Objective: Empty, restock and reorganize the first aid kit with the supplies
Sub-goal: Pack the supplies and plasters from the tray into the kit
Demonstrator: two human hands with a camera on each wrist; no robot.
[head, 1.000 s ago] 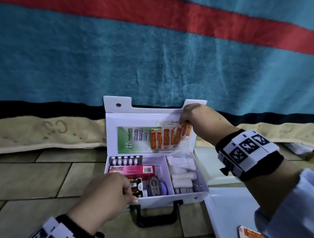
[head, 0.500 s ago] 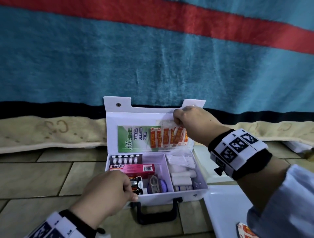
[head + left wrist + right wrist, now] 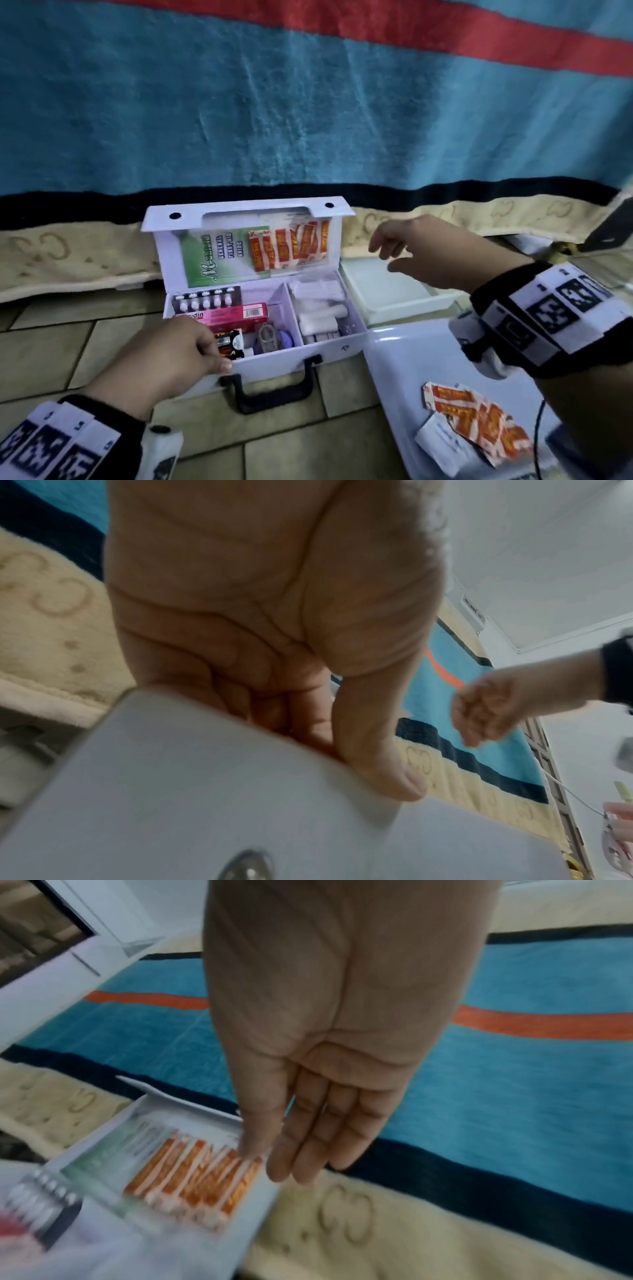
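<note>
While the first aid kit (image 3: 310,349) sits on floor tiles (image 3: 51,346) (striped blanket (image 3: 308,102) behind), left hand (image 3: 164,356) grips it, right hand (image 3: 421,253) released.

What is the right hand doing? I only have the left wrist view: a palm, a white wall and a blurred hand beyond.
Observer: The right hand hangs open with straight fingers and holds nothing, just right of the lid.
Operator: What's in that lid?
Observer: Fanned plasters beside a green guide.
Operator: Any supplies outside the kit?
Observer: Yes, loose plasters lie on a white tray right of the kit.
</note>
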